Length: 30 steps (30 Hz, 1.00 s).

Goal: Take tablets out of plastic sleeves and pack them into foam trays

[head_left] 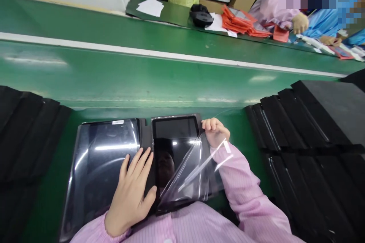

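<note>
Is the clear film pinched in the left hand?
No, the right hand grips the clear film, while the left hand lies palm down.

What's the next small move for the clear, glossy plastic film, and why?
Probably ease the clear, glossy plastic film rightward and away: the right hand holds it, and it slants across the lower right of the black-screened rectangular tablet, while the left hand is at the tablet's left side.

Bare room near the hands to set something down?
Widest: the green band between the white rail and the panel and tablet. Narrow strips: left stacks to panel; right hand to right stacks. Crowded: middle, with left hand, tablet, film.
</note>
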Available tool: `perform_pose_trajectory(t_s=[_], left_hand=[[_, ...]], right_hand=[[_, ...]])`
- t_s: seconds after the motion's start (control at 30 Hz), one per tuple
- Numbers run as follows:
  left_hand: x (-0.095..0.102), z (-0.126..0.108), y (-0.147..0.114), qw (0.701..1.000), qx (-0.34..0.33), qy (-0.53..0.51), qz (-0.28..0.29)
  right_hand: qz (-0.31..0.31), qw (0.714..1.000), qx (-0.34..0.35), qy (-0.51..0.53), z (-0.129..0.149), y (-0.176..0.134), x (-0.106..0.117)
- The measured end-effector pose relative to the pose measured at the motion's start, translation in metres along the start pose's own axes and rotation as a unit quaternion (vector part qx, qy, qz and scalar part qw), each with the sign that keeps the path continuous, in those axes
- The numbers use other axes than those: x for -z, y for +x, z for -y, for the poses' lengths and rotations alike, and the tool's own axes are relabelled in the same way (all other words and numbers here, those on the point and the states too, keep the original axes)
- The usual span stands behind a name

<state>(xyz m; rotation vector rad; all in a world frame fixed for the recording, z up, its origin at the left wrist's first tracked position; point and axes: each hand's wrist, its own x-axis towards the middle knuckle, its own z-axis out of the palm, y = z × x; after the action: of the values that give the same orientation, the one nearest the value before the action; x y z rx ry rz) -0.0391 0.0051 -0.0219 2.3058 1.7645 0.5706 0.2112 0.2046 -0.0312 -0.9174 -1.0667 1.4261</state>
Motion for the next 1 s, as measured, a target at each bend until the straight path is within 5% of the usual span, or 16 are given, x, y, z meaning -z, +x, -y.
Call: perform_pose_trajectory(t_s=[0.57,0.63,0.73,0.8,1.0], left_hand=[[0.003,-0.004,0.009,0.995,0.091,0.001,0.034],[0.004,-0.004,0.009,0.995,0.096,-0.006,0.031],[0.006,-0.011,0.009,0.993,0.113,-0.014,0.025],[0.007,-0.02,0.01,0.992,0.127,-0.018,0.02],[0.0,-0.043,0.023,0.971,0.206,-0.115,-0.04]], right_hand=[[0.024,0.974,0.035,-0.221,0.01,-0.005,-0.008],[0.045,0.934,0.058,-0.351,0.025,-0.019,-0.015],[0.104,0.789,0.095,-0.598,0.04,-0.059,-0.023],[0.135,0.736,0.085,-0.658,0.038,-0.091,-0.025],[0.053,0.744,0.085,-0.661,-0.007,-0.15,-0.021]])
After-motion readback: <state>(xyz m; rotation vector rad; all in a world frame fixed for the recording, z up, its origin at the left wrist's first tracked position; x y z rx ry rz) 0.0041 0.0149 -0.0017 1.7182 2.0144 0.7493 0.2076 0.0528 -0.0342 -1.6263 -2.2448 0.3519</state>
